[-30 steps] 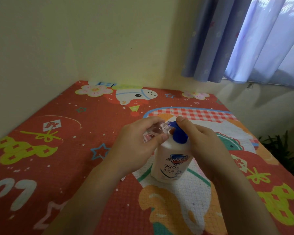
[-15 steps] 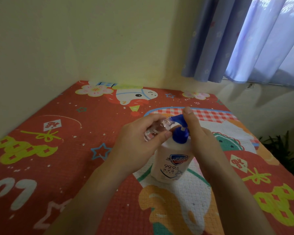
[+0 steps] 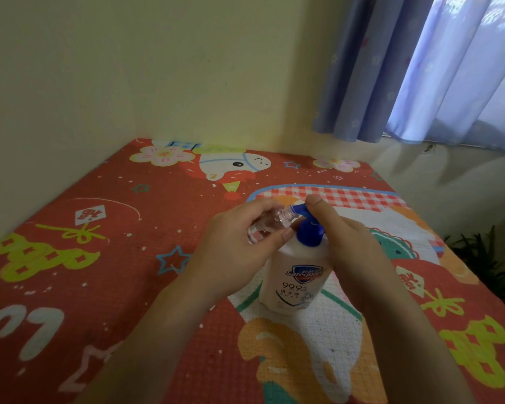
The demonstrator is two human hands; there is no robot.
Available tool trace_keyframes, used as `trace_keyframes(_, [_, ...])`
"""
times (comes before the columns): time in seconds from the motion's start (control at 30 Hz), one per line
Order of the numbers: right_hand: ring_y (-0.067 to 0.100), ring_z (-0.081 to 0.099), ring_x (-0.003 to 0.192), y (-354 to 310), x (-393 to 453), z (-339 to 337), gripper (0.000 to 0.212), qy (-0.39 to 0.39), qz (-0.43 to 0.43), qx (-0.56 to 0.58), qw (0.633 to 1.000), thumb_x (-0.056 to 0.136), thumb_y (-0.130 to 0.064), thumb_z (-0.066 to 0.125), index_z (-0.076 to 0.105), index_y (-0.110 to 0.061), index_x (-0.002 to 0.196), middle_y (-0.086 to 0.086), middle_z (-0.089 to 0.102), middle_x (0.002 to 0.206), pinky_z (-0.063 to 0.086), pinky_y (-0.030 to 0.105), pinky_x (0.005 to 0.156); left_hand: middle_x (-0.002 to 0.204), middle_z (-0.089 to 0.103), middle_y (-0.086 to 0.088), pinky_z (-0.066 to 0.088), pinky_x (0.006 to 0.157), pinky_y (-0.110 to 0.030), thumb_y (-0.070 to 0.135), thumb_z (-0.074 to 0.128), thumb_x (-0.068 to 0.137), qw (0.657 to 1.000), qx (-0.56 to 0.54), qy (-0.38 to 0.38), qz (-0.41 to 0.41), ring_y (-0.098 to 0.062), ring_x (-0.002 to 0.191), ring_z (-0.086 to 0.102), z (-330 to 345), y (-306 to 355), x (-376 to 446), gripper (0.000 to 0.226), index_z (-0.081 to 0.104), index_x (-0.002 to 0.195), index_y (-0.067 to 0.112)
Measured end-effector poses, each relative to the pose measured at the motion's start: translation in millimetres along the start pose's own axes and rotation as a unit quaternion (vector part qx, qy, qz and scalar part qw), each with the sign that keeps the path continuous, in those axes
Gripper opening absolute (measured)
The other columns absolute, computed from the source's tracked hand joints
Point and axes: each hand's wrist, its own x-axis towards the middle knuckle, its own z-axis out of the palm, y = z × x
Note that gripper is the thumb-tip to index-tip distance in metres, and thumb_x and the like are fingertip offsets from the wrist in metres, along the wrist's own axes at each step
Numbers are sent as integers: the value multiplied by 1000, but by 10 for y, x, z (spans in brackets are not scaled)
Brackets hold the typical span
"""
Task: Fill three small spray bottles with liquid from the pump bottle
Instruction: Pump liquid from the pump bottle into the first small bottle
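A white pump bottle with a blue pump head stands upright on the patterned mat. My left hand holds a small clear spray bottle tilted, its open neck against the pump's spout. My right hand wraps the back of the pump bottle's shoulder, with a fingertip resting on top of the raised pump head. The other spray bottles are not visible.
A red cartoon-printed mat covers the floor up to the cream wall. Blue curtains hang at the upper right. A dark green plant sits past the mat's right edge.
The pump head was pressed down one second ago and has risen to its raised position under my right fingertip. My left hand keeps the small bottle at the spout.
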Motion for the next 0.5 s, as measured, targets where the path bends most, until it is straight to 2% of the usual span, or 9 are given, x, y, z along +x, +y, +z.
trace_keyframes(0.1, [8, 71, 72, -1, -1, 5, 39, 4, -3, -13, 1000, 89, -58, 56, 75, -29, 71, -16, 74, 69, 51, 29, 69, 108, 72, 14, 55, 92, -38, 31, 73, 89, 1000, 4, -5, -5, -1, 103, 66, -11, -1, 2, 34, 66, 122, 31])
trace_keyframes(0.2, [11, 71, 74, 9, -1, 6, 38, 12, -8, -27, 1000, 89, -57, 56, 77, -27, 78, -15, 75, 72, 55, 31, 73, 108, 72, 14, 55, 92, -38, 32, 73, 89, 1000, 10, -7, -8, -1, 104, 66, -11, -10, 5, 33, 66, 122, 31])
trace_keyframes(0.33, [11, 72, 73, 12, -5, -7, 38, 14, -15, -35, 999, 89, -56, 56, 78, -26, 82, -13, 76, 74, 55, 29, 70, 105, 72, 16, 55, 91, -38, 30, 74, 89, 1000, 8, -8, -10, 0, 102, 66, -14, -9, 5, 30, 67, 117, 34])
trace_keyframes(0.5, [18, 73, 79, 11, -4, 16, 39, 17, -14, -35, 999, 90, -55, 56, 78, -24, 82, -7, 77, 78, 57, 40, 80, 104, 73, 17, 56, 90, -35, 29, 74, 88, 1000, 7, -6, -10, 2, 99, 66, -14, -4, -1, 30, 67, 117, 33])
